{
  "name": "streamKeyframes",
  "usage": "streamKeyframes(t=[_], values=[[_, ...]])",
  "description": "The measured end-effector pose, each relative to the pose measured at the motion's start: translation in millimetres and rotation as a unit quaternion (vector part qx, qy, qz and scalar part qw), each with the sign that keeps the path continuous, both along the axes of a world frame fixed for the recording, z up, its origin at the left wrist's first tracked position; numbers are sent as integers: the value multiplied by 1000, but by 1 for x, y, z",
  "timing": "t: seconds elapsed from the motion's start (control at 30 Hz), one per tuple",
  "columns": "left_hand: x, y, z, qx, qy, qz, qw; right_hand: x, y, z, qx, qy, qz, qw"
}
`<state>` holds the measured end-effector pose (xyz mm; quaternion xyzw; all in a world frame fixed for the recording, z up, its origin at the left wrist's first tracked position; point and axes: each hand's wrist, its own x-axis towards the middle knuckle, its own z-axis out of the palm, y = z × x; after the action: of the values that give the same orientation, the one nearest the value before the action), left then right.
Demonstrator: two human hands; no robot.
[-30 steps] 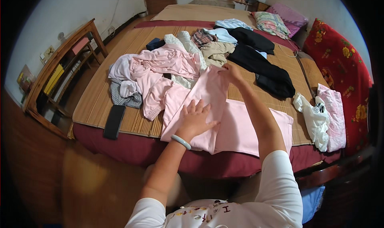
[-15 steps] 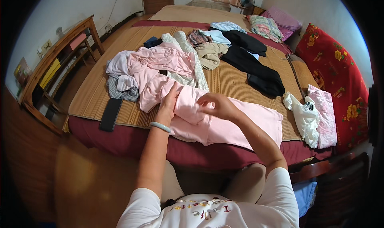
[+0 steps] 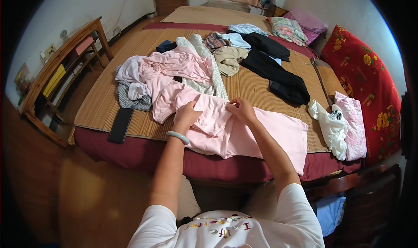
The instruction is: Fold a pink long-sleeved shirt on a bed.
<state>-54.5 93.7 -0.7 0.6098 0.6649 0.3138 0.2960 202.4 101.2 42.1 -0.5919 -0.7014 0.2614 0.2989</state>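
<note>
A pale pink garment (image 3: 274, 135) lies spread along the near edge of the bed, with a part of it folded back over its left half. My left hand (image 3: 188, 115), below a pale bangle at the wrist, is closed on the left side of the folded part. At its upper right edge, my right hand (image 3: 243, 111) pinches the cloth between thumb and fingers. Just beyond my left hand, a heap of pink clothing (image 3: 174, 65) touches the garment. Whether the garment is a top or trousers I cannot tell.
A black phone (image 3: 120, 125) rests left of the pink cloth on the woven mat (image 3: 100, 104). Black trousers (image 3: 283, 80) and other clothes lie farther back. White cloth (image 3: 331, 132) sits at the right, by a red flowered cover (image 3: 365, 87). A dark wooden chair (image 3: 361, 196) stands close by.
My right hand has come down onto the pink cloth and now pinches its edge. My left hand has turned over and closed on the fold, which lies flatter.
</note>
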Motion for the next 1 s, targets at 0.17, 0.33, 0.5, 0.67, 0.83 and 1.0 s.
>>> streamKeyframes(t=[0.17, 0.33, 0.5, 0.67, 0.83, 1.0], values=[[10, 7, 20, 64, -27, -5, 998, 29, 16, -26, -75, 244, 22, 967], [5, 38, -8, 67, -130, 31, 989, 27, 0, -32, -62, 348, 103, 930], [-13, 69, -26, 78, -182, 58, 979, 0, -9, -22, 56, 102, 57, 992], [14, 67, 3, 55, -77, 75, 993, -5, -24, -28, 151, 81, -10, 985], [37, 43, 42, 46, -39, 49, 997, 2, -30, -28, 205, 46, -128, 969], [20, 71, -1, 107, -114, 73, 985, -1, -22, -33, 207, -9, -126, 970]])
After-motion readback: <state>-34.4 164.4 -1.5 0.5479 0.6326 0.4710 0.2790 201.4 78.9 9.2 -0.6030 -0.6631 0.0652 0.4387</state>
